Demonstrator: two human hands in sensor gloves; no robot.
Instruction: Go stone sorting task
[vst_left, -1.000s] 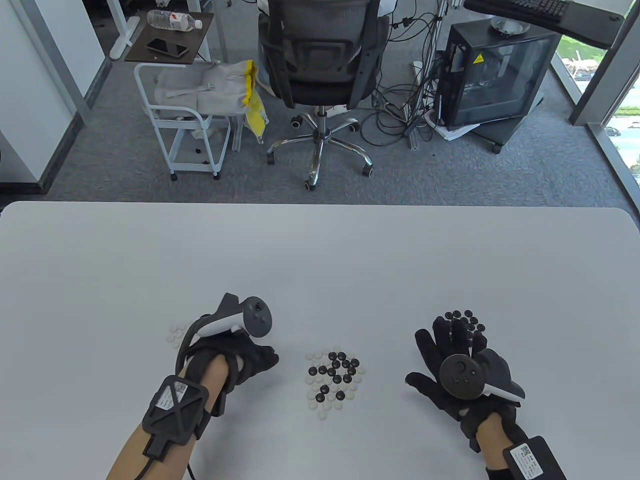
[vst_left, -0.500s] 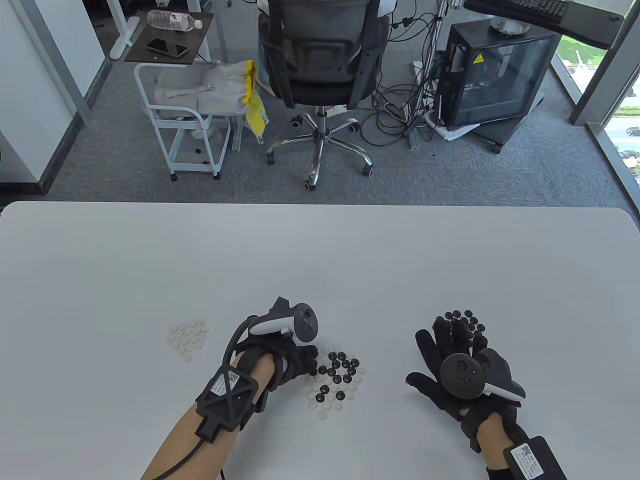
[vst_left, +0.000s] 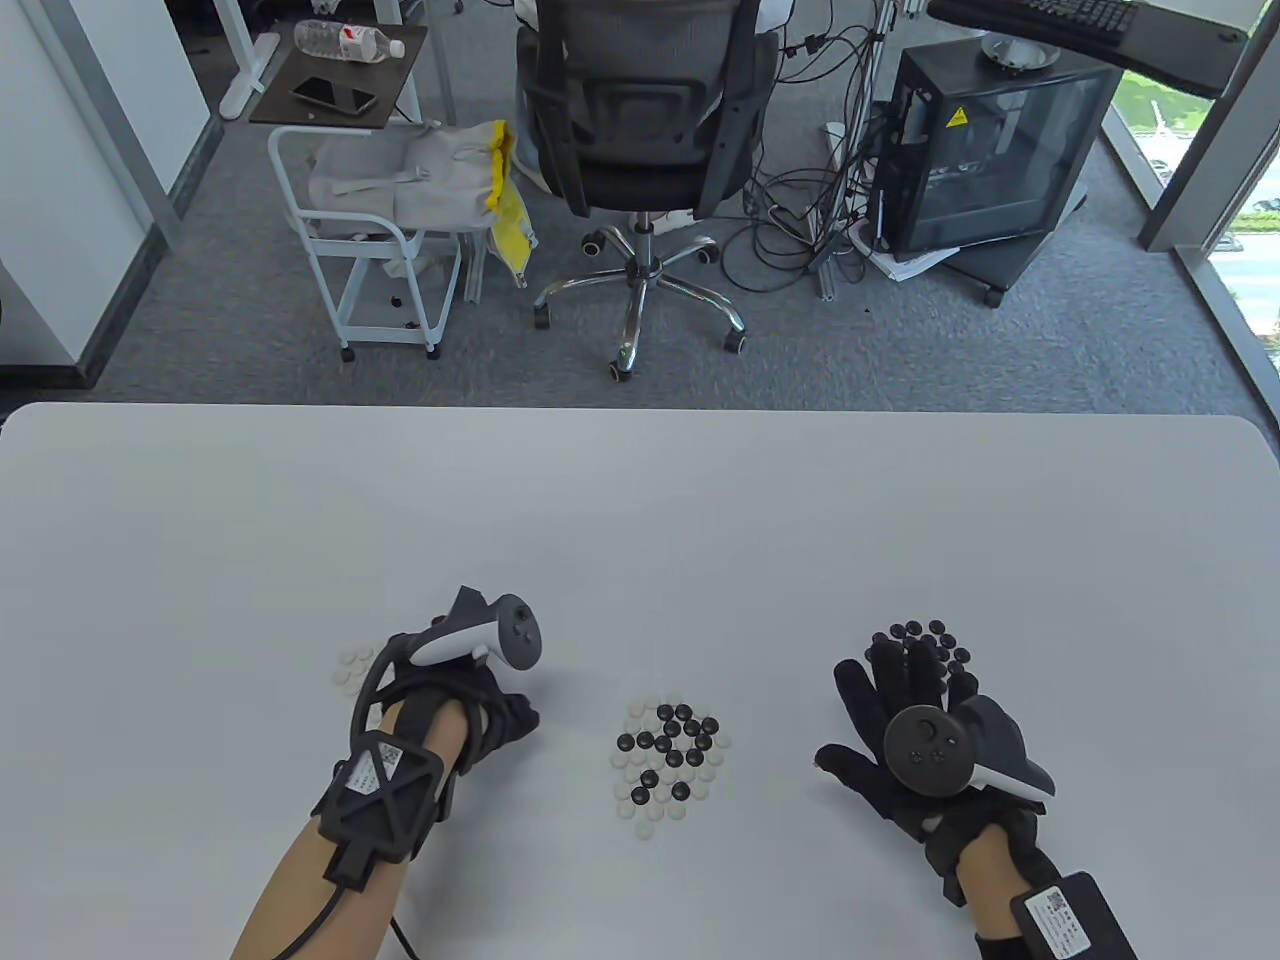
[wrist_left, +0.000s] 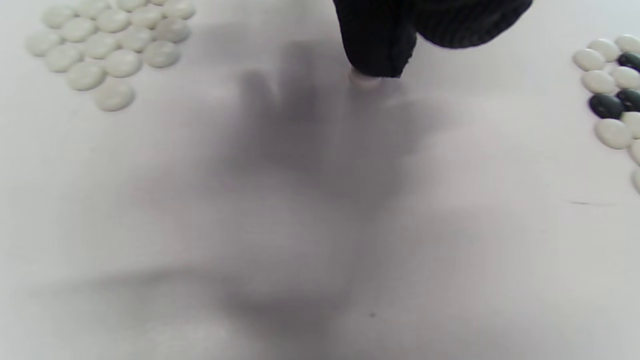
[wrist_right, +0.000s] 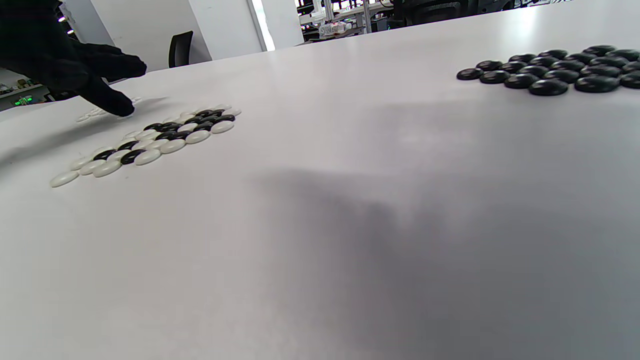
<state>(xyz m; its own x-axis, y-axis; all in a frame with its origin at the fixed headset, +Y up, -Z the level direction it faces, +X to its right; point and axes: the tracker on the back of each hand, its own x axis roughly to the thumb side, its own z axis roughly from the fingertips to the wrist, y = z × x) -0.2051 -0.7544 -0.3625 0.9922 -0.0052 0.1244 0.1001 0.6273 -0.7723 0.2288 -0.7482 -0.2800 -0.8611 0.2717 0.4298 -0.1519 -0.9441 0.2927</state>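
Observation:
A mixed pile of black and white Go stones (vst_left: 668, 755) lies at the table's front middle. Sorted white stones (vst_left: 350, 668) sit to its left, and sorted black stones (vst_left: 930, 638) to its right. My left hand (vst_left: 515, 715) is between the white group and the mixed pile. In the left wrist view one fingertip (wrist_left: 380, 55) presses a single white stone (wrist_left: 364, 80) onto the table, with the white group (wrist_left: 107, 45) to its left. My right hand (vst_left: 900, 690) lies flat with fingers spread, just short of the black stones (wrist_right: 545, 70), and holds nothing.
The white table (vst_left: 640, 520) stretches wide behind the piles. Beyond its far edge stand an office chair (vst_left: 640, 120), a small white cart (vst_left: 370, 240) and a computer case (vst_left: 990, 150) on the carpet.
My left hand reached right to the mixed pile, then drew back left toward the white group with a white stone under its finger. The right hand stayed still.

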